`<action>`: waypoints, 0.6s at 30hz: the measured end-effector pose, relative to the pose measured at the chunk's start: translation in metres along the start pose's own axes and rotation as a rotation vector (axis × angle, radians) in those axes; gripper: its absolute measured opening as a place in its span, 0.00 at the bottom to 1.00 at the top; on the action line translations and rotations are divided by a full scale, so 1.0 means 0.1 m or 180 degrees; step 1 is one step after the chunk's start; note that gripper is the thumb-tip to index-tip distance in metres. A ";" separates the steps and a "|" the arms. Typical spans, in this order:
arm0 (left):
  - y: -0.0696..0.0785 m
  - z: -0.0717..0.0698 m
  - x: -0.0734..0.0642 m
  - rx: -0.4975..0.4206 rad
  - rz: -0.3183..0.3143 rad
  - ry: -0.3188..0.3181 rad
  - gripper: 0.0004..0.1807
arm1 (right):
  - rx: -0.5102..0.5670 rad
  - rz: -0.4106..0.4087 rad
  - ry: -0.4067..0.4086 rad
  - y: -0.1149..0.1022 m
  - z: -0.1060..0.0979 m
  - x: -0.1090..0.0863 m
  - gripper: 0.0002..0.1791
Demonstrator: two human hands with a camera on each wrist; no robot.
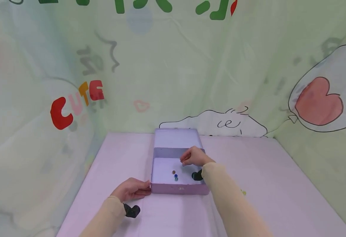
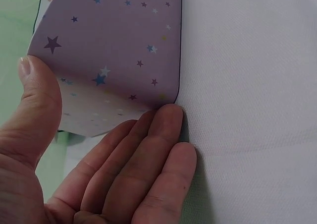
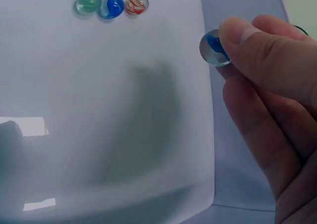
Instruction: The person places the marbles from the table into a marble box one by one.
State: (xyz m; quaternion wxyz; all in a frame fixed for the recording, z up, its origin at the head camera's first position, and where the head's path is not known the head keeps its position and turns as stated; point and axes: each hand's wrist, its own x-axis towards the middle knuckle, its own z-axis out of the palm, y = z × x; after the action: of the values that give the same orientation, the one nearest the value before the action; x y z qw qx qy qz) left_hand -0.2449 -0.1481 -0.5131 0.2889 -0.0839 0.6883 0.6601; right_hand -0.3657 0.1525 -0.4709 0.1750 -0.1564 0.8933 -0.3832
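Note:
Between thumb and fingers my right hand pinches a clear marble with a blue swirl, held above the floor of an open box. Three marbles lie on that floor in a row: a green one, a blue and white one and one with orange-red streaks. My left hand touches the box's near left corner. In the left wrist view its thumb is at the upper edge and its fingers, fairly straight, meet the star-printed lavender side near the bottom corner.
The box's lid is folded back behind it on the pale table. Printed curtains hang round the back and sides. A small yellowish thing shows right of the box, partly behind the right sleeve. Each wrist carries a black device.

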 end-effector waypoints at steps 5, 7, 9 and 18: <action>-0.04 0.02 0.02 -0.0016 -0.0009 -0.0005 0.22 | -0.0143 0.0049 -0.0037 0.03 0.08 -0.02 0.08; -0.05 0.03 0.03 -0.0014 -0.0018 0.0005 0.23 | -0.0172 0.0067 -0.0036 0.03 0.10 -0.02 0.08; -0.04 0.03 0.03 -0.0009 -0.0029 0.0005 0.23 | -0.0179 0.0095 -0.0029 0.04 0.10 -0.02 0.08; -0.02 0.02 0.02 -0.0021 -0.0051 0.0007 0.24 | -0.0198 0.0093 0.0044 -0.02 0.13 0.00 0.09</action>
State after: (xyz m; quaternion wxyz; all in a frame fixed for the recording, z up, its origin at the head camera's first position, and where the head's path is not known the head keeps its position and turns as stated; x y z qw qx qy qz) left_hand -0.2456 -0.1463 -0.5158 0.2931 -0.0911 0.6858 0.6599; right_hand -0.3597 0.1432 -0.4773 0.1694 -0.1461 0.9082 -0.3537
